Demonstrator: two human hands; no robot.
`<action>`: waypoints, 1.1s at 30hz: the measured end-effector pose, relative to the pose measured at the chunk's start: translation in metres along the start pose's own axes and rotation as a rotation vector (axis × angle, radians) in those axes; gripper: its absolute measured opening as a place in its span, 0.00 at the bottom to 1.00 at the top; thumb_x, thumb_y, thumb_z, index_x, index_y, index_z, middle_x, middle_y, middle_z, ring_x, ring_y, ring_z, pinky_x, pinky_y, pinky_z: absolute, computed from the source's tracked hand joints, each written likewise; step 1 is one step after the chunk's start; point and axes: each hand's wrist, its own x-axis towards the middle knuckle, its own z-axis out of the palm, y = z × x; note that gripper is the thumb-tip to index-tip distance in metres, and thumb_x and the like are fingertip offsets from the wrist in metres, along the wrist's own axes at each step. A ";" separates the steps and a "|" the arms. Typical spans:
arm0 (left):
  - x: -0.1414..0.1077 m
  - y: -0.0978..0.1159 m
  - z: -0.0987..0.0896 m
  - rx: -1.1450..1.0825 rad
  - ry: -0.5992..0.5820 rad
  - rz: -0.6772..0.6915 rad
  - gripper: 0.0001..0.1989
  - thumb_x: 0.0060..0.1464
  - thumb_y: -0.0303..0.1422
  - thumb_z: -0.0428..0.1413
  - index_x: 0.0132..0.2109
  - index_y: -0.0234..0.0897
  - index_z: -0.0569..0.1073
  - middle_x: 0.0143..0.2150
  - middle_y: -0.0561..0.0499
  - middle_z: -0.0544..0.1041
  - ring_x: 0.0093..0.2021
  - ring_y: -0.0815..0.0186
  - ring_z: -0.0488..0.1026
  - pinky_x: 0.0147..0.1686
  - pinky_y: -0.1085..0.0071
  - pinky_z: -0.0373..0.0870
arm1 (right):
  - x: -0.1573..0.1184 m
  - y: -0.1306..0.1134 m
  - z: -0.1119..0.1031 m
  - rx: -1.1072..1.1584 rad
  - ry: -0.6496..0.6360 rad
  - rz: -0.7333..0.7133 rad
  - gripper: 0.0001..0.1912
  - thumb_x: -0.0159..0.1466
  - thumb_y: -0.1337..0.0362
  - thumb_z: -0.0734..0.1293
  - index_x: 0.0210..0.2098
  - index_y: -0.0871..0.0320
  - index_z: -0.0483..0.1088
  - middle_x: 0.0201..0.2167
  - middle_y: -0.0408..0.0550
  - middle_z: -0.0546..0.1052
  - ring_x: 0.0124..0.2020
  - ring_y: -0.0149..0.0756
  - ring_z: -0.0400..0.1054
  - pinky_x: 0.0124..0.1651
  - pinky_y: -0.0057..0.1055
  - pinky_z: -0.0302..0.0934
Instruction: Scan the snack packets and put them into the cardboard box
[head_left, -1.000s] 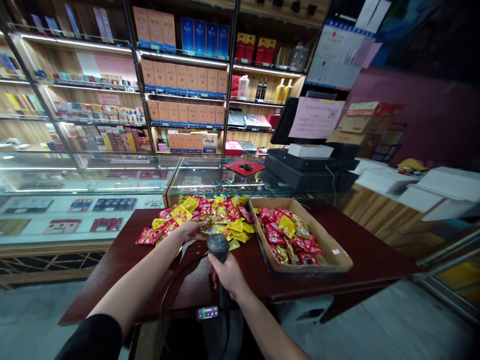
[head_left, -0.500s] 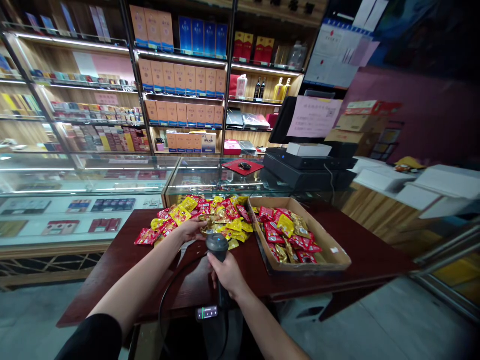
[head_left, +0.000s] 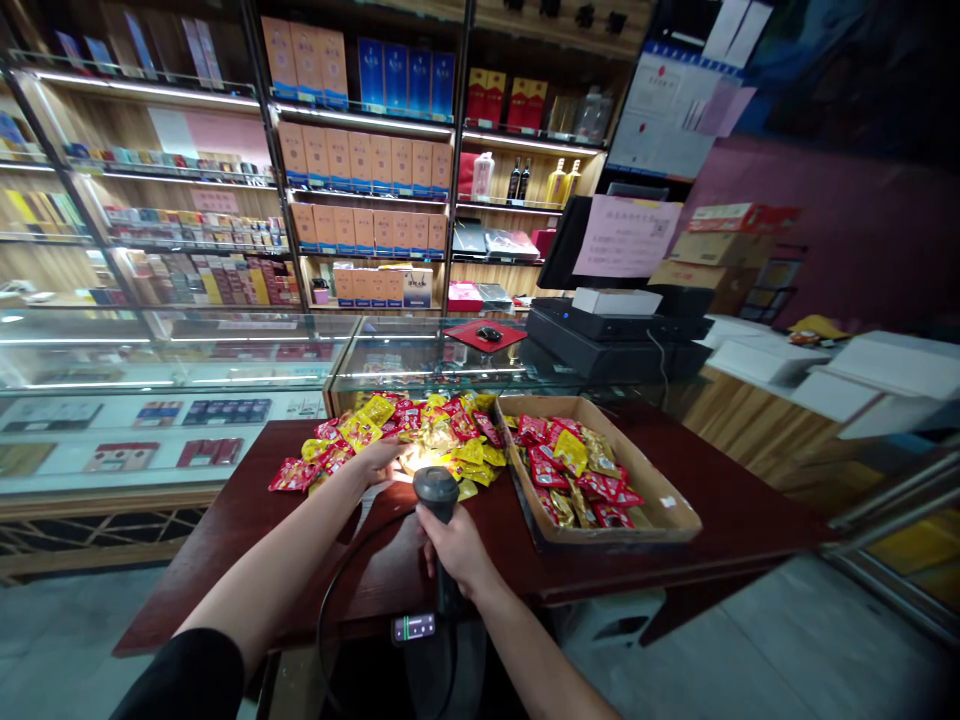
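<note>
My right hand [head_left: 456, 548] is wrapped round the handle of a black barcode scanner [head_left: 436, 488], its head pointing away from me over the table. A bright light from the scanner falls on a gold snack packet [head_left: 414, 459]. My left hand [head_left: 381, 461] pinches the near left edge of that packet, just in front of the scanner head; glare washes out its print and the fingertips are partly hidden. Behind it spreads a pile of red, yellow and gold snack packets [head_left: 362, 428]. A black cable loops from the scanner below my hands.
To the right, a shallow cardboard box [head_left: 671, 500] holds more packets on the dark red table [head_left: 247, 520]. A glass display counter [head_left: 360, 355] runs behind, carrying a mouse [head_left: 490, 333] and a monitor [head_left: 570, 240]. A lit phone-like screen [head_left: 414, 628] is below the scanner.
The scanner's light has come on and now brightens the packet and nearby pile. Both hands have stayed nearly in place.
</note>
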 end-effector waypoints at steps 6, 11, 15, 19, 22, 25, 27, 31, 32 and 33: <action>-0.001 0.003 -0.003 -0.007 -0.027 -0.057 0.10 0.48 0.28 0.64 0.37 0.34 0.72 0.34 0.47 0.78 0.33 0.63 0.77 0.34 0.64 0.77 | -0.004 -0.006 -0.002 0.031 0.015 0.039 0.17 0.55 0.50 0.66 0.27 0.59 0.64 0.10 0.36 0.64 0.09 0.26 0.55 0.12 0.24 0.53; 0.003 -0.001 -0.007 -0.013 -0.028 -0.057 0.12 0.47 0.28 0.64 0.39 0.33 0.72 0.36 0.46 0.78 0.33 0.63 0.77 0.35 0.61 0.77 | -0.005 -0.009 -0.002 0.031 0.018 0.027 0.18 0.55 0.49 0.66 0.27 0.59 0.64 0.10 0.35 0.63 0.08 0.26 0.55 0.12 0.24 0.53; 0.001 -0.002 -0.005 -0.013 -0.057 -0.050 0.15 0.47 0.31 0.65 0.43 0.33 0.73 0.38 0.43 0.79 0.35 0.61 0.78 0.36 0.64 0.77 | -0.005 -0.008 -0.002 0.031 0.016 0.023 0.19 0.55 0.49 0.67 0.25 0.59 0.64 0.09 0.35 0.63 0.08 0.26 0.54 0.11 0.23 0.53; 0.002 0.005 0.007 0.005 -0.072 -0.090 0.13 0.47 0.30 0.65 0.40 0.33 0.72 0.35 0.46 0.79 0.32 0.62 0.78 0.35 0.59 0.78 | 0.000 -0.012 -0.017 0.041 0.028 0.035 0.19 0.56 0.49 0.67 0.27 0.60 0.66 0.09 0.37 0.64 0.08 0.26 0.55 0.11 0.23 0.53; 0.005 0.017 0.028 0.016 -0.120 -0.096 0.13 0.46 0.31 0.65 0.39 0.34 0.72 0.34 0.48 0.79 0.34 0.61 0.78 0.37 0.57 0.78 | 0.011 -0.027 -0.047 0.159 0.054 -0.043 0.19 0.54 0.51 0.70 0.35 0.61 0.69 0.24 0.46 0.76 0.16 0.29 0.66 0.14 0.24 0.60; 0.009 0.033 0.065 0.051 -0.161 -0.095 0.12 0.47 0.32 0.65 0.39 0.35 0.73 0.36 0.48 0.79 0.35 0.62 0.78 0.39 0.58 0.78 | 0.025 -0.052 -0.088 0.270 0.172 -0.175 0.17 0.52 0.57 0.73 0.38 0.60 0.72 0.36 0.50 0.78 0.32 0.34 0.73 0.27 0.26 0.69; 0.012 0.044 0.097 0.079 -0.197 -0.099 0.11 0.49 0.32 0.64 0.40 0.35 0.74 0.37 0.48 0.79 0.34 0.62 0.78 0.38 0.59 0.78 | 0.034 -0.071 -0.118 0.336 0.245 -0.176 0.15 0.53 0.60 0.72 0.38 0.59 0.72 0.37 0.49 0.78 0.36 0.34 0.73 0.31 0.26 0.70; 0.026 0.058 0.169 0.127 -0.269 -0.126 0.11 0.52 0.34 0.61 0.41 0.33 0.73 0.36 0.45 0.78 0.33 0.62 0.77 0.35 0.60 0.78 | 0.042 -0.106 -0.173 0.453 0.234 -0.096 0.07 0.57 0.64 0.68 0.34 0.60 0.71 0.26 0.45 0.75 0.24 0.30 0.70 0.25 0.26 0.67; 0.031 0.060 0.186 0.131 -0.275 -0.125 0.11 0.53 0.34 0.60 0.42 0.32 0.73 0.35 0.45 0.78 0.33 0.62 0.77 0.35 0.61 0.78 | 0.043 -0.113 -0.185 0.433 0.254 -0.083 0.06 0.58 0.64 0.68 0.32 0.61 0.70 0.23 0.44 0.74 0.21 0.29 0.68 0.23 0.25 0.66; 0.037 0.060 0.203 0.128 -0.277 -0.116 0.11 0.54 0.33 0.60 0.42 0.31 0.72 0.35 0.45 0.78 0.33 0.62 0.77 0.35 0.61 0.78 | 0.044 -0.118 -0.197 0.398 0.285 -0.098 0.06 0.58 0.65 0.68 0.31 0.62 0.70 0.20 0.43 0.73 0.19 0.28 0.66 0.22 0.25 0.64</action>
